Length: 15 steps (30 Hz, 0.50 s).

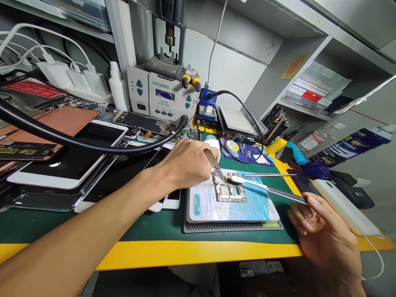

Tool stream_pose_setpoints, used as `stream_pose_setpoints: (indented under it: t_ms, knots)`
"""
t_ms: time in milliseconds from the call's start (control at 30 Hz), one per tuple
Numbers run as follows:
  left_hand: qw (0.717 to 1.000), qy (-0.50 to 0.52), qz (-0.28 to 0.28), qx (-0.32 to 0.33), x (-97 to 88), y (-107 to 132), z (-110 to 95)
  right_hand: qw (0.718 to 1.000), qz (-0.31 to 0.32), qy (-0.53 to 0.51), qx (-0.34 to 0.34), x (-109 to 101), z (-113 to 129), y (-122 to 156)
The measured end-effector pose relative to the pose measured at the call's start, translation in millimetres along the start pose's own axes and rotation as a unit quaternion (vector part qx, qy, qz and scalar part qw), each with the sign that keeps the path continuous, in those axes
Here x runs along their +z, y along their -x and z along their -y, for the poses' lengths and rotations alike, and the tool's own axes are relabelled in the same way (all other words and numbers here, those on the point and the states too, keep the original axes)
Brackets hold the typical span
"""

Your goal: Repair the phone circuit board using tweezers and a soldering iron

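Note:
My left hand [185, 164] is closed on metal tweezers [215, 166], whose tips touch a small circuit board [228, 190]. The board lies on a pale blue work pad [256, 206] over a dark grey mat [232, 226]. My right hand [324, 237] pinches a thin dark-handled brush [266, 188] by its end; its white head rests at the board's upper right corner, close to the tweezer tips. A second thin metal tool [267, 175] lies just behind the brush.
Stacked phones and screens [64, 165] fill the left of the green bench mat [31, 225]. A hot-air station [162, 93], a blue holder [206, 105] and a heating plate [236, 121] stand at the back. A white box [343, 206] lies at the right. The yellow table edge [198, 251] runs along the front.

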State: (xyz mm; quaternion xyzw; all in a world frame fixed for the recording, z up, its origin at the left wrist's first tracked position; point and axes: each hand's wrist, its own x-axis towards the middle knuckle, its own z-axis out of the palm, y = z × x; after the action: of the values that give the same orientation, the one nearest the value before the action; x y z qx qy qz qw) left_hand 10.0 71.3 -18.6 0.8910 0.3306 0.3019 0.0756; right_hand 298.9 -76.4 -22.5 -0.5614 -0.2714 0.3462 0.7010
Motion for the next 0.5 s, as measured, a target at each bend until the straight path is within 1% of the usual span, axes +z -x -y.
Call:
stream_pose_setpoints:
  t_ms: [500]
  knots:
    - [1.000,0.008,0.001,-0.005,-0.6,0.3,-0.2,1.000,0.009,-0.004,-0.007,3.8,2.1,2.7]
